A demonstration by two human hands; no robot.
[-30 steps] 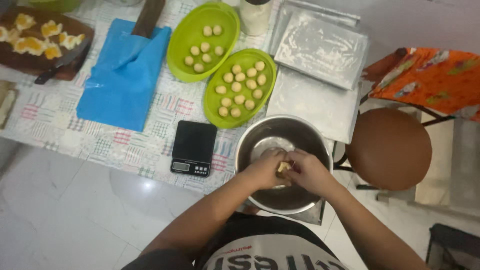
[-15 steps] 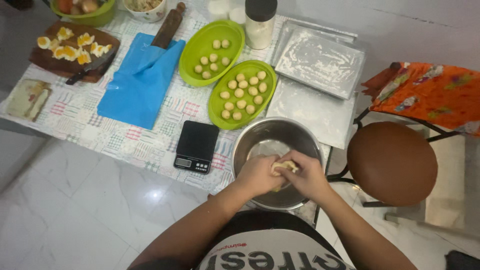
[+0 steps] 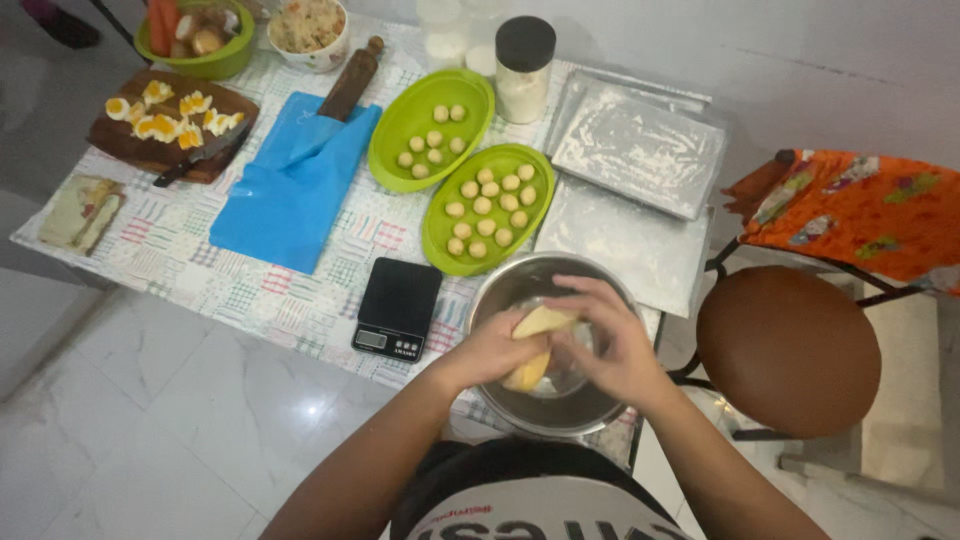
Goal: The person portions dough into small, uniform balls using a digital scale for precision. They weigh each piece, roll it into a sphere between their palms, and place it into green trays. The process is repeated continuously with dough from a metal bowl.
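Dough: a pale yellow lump of dough (image 3: 533,348) sat between my hands over the steel bowl (image 3: 500,290), stretched longer than half a second before.
Left grip: my left hand (image 3: 492,350) closed on the dough's left side.
Right grip: my right hand (image 3: 612,345) cupped its right side.
Meaning: I judged it mid-pull, ready to portion.
Surface: patterned cloth (image 3: 280,290), black scale (image 3: 398,308), two green trays (image 3: 440,215) of dough balls, floured trays (image 3: 640,150).
Room: white tiled floor (image 3: 150,430), brown stool (image 3: 788,350).

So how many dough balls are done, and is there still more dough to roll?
Two green oval plates already hold rolled balls: about seven on the far plate and about eleven on the near plate. Right now the left hand and right hand press a lump of yellow dough over the metal bowl. That lump is left; the floured trays hold no balls.
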